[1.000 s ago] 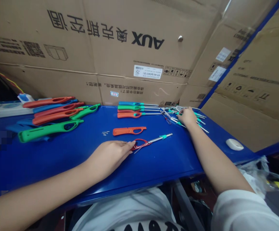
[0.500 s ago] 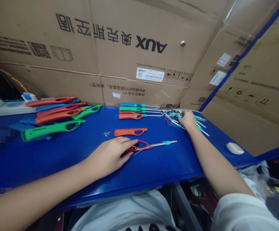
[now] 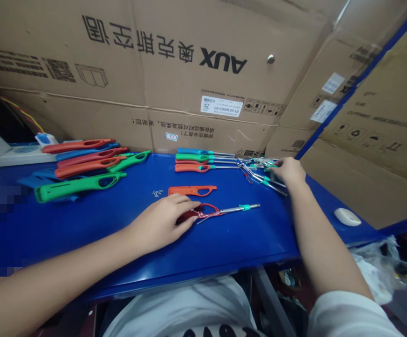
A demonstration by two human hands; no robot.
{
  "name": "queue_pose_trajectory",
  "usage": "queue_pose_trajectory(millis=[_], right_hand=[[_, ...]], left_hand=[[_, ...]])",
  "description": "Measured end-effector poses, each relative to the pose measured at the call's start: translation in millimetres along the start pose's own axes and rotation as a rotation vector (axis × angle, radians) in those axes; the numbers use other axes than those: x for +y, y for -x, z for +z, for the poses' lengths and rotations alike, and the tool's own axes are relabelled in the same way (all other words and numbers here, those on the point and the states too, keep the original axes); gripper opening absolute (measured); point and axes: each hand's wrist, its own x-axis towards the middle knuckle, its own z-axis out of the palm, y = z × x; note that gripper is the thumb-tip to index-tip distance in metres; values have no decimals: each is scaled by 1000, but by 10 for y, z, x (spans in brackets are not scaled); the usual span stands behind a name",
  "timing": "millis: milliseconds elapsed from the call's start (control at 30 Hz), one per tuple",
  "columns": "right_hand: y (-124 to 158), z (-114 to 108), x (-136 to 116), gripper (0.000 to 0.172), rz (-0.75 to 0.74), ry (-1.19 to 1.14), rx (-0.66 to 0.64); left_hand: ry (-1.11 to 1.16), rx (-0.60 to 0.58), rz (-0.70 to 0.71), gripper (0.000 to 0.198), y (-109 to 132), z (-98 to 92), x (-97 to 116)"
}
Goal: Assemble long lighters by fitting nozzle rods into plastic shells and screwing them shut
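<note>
My left hand [image 3: 170, 216] is closed around the handle end of a red lighter shell [image 3: 208, 209], held low over the table. A metal lighter tube [image 3: 236, 209] with a green collar extends from it to the right, and thin wires lie across the shell. My right hand [image 3: 289, 171] reaches to the far right, fingers bent over a pile of metal lighter tubes [image 3: 265, 179] with green collars and wires. Something green shows under its fingertips; what it grips is partly hidden. An orange lighter shell half [image 3: 192, 190] rests just beyond my left hand.
Tiny metal pins [image 3: 157, 193] lie left of the orange half. Lighters with tubes [image 3: 192, 158] line the back, and coloured shells [image 3: 80, 185] are heaped at left beside a power strip [image 3: 26, 154]. A white oval object [image 3: 347, 217] sits at right. Cardboard [image 3: 175, 93] walls the back.
My right hand has shifted a little to the right over the pile of tubes. My left hand keeps its hold on the red shell. The view has turned slightly.
</note>
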Motion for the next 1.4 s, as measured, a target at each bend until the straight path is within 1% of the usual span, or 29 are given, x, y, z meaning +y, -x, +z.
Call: queue_pose_trajectory(millis=[67,133,267,333,367,433,500,567,600,667,767,833,900,967,1000,1100,1167,1300,1400], right_hand=[[32,-49,-26,29,98,34,-37],[51,-79,-43,27,154,50,-59],[53,-92,-54,25,129,5,-62],[80,-92,-89,28,67,-111,-87],[112,-92,-125,31,10,-203,-114],[217,-91,-235,38,-166,-413,-220],[365,-83,-385,42,-408,-569,-394],[526,-64,-547,41,-610,-623,-589],[602,-51,-621,41,-699,-625,-631],[726,-25,-741,39,-845,-584,-648],[826,-17,-819,36,-948,-514,-664],[840,-37,-809,40,-959,-473,-716],[826,-61,-773,47,-941,-454,-771],[800,-74,-733,53,-907,-449,-785],[788,-73,-718,52,-891,-439,-784],[777,-57,-707,39,-871,-393,-814],[801,-51,-732,35,-901,-406,-815],[921,-57,-839,30,-1023,-520,-719],[1029,-30,-925,22,-1150,-598,-702]], left_hand=[[17,-11,-8,34,-8,5,-16],[33,-22,-12,34,-11,10,-32],[52,-25,-10,33,-9,14,-47],[59,-19,-6,34,-10,11,-47],[64,-17,-6,34,-13,8,-47],[81,-15,-4,32,-22,-4,-51],[110,-17,-2,29,-32,-23,-60],[138,-23,-6,27,-38,-44,-71],[146,-26,-14,28,-40,-54,-76],[150,-41,-41,28,-42,-67,-81],[151,-45,-72,25,-44,-65,-80],[155,-29,-79,27,-46,-51,-82],[157,-17,-74,28,-46,-34,-90],[157,-24,-63,25,-45,-22,-101],[159,-27,-58,24,-44,-19,-105],[169,-33,-59,21,-42,-21,-107],[174,-36,-65,20,-42,-26,-100],[157,-51,-97,21,-41,-37,-79],[129,-41,-118,22,-39,-43,-65]])
